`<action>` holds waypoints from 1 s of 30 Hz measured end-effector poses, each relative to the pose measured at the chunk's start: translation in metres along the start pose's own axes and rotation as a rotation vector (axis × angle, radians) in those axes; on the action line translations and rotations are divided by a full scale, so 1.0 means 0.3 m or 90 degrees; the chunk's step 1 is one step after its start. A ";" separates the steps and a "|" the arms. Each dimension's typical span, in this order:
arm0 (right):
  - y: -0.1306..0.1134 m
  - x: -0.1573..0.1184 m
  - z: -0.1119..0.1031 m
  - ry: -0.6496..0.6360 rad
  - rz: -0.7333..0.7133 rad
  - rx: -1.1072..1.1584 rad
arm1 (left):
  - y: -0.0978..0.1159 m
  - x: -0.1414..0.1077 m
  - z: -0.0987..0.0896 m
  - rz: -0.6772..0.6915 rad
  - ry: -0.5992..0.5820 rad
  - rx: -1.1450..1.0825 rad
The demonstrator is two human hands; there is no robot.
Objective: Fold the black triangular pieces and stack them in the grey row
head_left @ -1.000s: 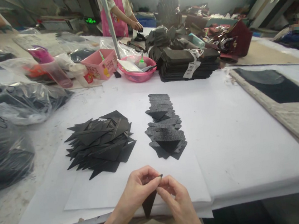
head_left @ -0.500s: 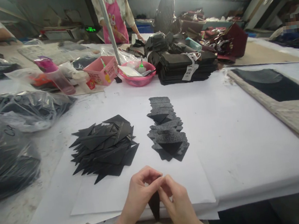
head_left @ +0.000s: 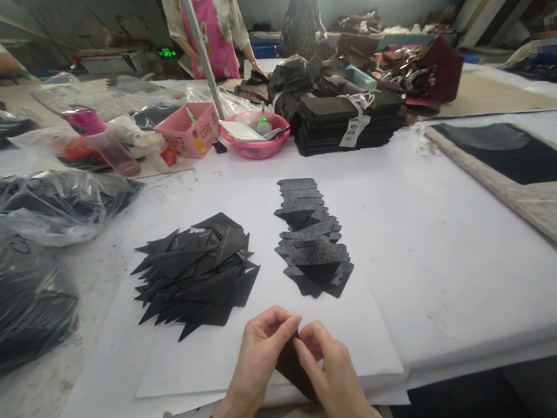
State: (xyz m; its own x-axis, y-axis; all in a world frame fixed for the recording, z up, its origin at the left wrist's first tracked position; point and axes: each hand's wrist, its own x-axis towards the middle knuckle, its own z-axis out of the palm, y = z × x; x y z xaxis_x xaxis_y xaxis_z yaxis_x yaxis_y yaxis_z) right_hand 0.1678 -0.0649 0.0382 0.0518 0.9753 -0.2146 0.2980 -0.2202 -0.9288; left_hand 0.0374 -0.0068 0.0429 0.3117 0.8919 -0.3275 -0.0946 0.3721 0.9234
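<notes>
Between my hands, at the front edge of the table, is a black pointed piece of sheet material, perhaps leather or fabric. My left hand pinches its upper end between thumb and fingers. My right hand grips the same piece along its right side, fingertips curled. Part of the piece is hidden by the fingers. Ahead and to the left lies a heaped pile of black pointed pieces. Straight ahead, an overlapping row of pieces shows speckled grey strips and black tips.
White paper covers the table. Plastic bags of dark material sit at left. A pink basket, a pink basin and a tied black stack stand farther back. A board lies at right. Other people work beyond.
The black piece has swung so its lower end points farther right. My right hand has shifted slightly down it, its fingertips now apart from my left hand's.
</notes>
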 end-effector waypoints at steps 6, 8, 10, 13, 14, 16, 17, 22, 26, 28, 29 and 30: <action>0.014 -0.003 -0.003 -0.024 0.053 0.104 | -0.022 0.007 -0.014 -0.037 0.059 -0.048; 0.018 -0.002 -0.004 -0.013 0.058 0.109 | -0.032 0.003 -0.022 -0.056 0.031 -0.072; 0.020 0.000 -0.005 -0.009 0.055 0.110 | -0.041 -0.004 -0.026 -0.077 -0.019 -0.083; 0.020 0.004 -0.005 -0.006 0.048 0.108 | -0.052 -0.011 -0.022 -0.089 -0.054 -0.092; 0.020 0.005 -0.005 -0.003 0.046 0.106 | -0.053 -0.013 -0.017 -0.087 -0.048 -0.096; 0.022 0.006 -0.002 0.000 0.049 0.099 | -0.051 -0.015 -0.007 -0.083 -0.026 -0.102; 0.024 0.005 0.000 -0.002 0.059 0.102 | -0.049 -0.016 -0.002 -0.083 -0.013 -0.104; 0.032 -0.006 0.015 -0.053 0.136 0.162 | -0.034 -0.018 0.008 -0.087 0.054 -0.120; 0.040 -0.013 0.023 -0.084 0.140 0.164 | -0.039 -0.019 0.002 -0.094 0.087 -0.147; 0.048 -0.017 0.027 -0.093 0.147 0.169 | -0.045 -0.017 -0.002 -0.082 0.093 -0.150; 0.053 -0.018 0.029 -0.098 0.151 0.172 | -0.047 -0.016 -0.004 -0.073 0.095 -0.150; 0.057 -0.020 0.030 -0.101 0.156 0.174 | -0.050 -0.014 -0.004 -0.065 0.097 -0.150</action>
State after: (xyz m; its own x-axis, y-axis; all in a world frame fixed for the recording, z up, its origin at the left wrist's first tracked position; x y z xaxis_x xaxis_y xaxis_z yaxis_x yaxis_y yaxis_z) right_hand 0.1640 -0.0748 0.0208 -0.0637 0.8836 -0.4639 0.0299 -0.4629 -0.8859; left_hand 0.0362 -0.0158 0.0302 0.1875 0.8686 -0.4587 -0.2927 0.4951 0.8180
